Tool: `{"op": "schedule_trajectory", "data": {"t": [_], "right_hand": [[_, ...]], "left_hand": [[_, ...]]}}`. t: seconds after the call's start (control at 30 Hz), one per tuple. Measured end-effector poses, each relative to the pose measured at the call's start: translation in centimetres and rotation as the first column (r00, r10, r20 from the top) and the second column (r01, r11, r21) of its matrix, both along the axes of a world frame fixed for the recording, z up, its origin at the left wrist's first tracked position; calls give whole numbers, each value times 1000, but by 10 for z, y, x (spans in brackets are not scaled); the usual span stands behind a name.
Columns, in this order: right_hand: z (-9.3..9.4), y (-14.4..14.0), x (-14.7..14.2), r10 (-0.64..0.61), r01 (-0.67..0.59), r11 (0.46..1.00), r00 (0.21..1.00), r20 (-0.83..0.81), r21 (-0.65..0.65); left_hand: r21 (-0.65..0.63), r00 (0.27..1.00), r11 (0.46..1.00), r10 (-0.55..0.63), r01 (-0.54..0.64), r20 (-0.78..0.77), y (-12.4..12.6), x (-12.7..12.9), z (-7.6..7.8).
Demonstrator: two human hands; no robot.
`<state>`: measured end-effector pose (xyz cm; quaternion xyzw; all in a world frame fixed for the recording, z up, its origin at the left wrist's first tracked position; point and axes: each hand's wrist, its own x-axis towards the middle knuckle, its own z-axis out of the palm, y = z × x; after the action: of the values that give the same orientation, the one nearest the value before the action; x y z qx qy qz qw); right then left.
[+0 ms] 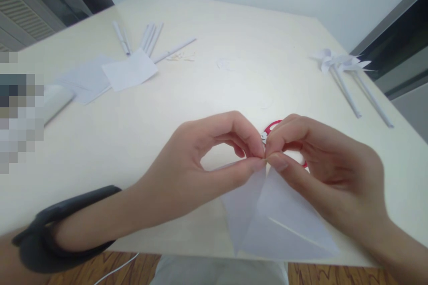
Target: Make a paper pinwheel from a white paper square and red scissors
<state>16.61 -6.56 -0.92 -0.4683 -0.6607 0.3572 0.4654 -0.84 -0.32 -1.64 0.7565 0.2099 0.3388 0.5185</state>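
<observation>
Low in the middle of the frame, the left hand [197, 160] and the right hand [321, 164] meet fingertip to fingertip over the near edge of the table [234, 31], both pinched shut on the top point of a folded sheet of white paper [277, 218]; thumb and forefinger of each hand close on that one corner, seemingly so that the layers stay together while the rest of the sheet fans down toward the bottom edge of the frame. Behind the right fingers, partly hidden, lies something red and ring-shaped [272, 125], possibly scissor handles, though too little shows to tell. Toward the upper left lie loose paper squares [129, 70] and several rolled paper sticks [150, 38]; at the upper right rest finished paper pinwheels [337, 62] on their sticks, well apart from the hands. A dark band [56, 231] circles the left wrist. Nothing lies between the hands and the paper they hold
</observation>
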Motion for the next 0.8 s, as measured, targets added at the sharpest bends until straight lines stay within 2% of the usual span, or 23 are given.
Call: {"op": "schedule_trajectory", "data": {"t": [0.17,0.33,0.43,0.63,0.8], "right_hand": [[3,1,3,37,-36,999,999,12,-25],[1,0,0,88,-88,996,996,-7,-28],[-2,1,-1,60,-59,998,998,28,-30],[-3,0,2,-4,5,1000,996,90,-11],[-4,0,1,7,-5,1000,993,117,-10]], "left_hand": [[-80,998,996,-30,35,61,4,0,-2],[-106,997,994,-8,17,83,4,0,-2],[-117,997,993,-2,11,73,3,1,-1],[-231,1000,973,25,-24,1,-2,1,3],[-181,1000,983,16,-17,-10,0,0,3]]}}
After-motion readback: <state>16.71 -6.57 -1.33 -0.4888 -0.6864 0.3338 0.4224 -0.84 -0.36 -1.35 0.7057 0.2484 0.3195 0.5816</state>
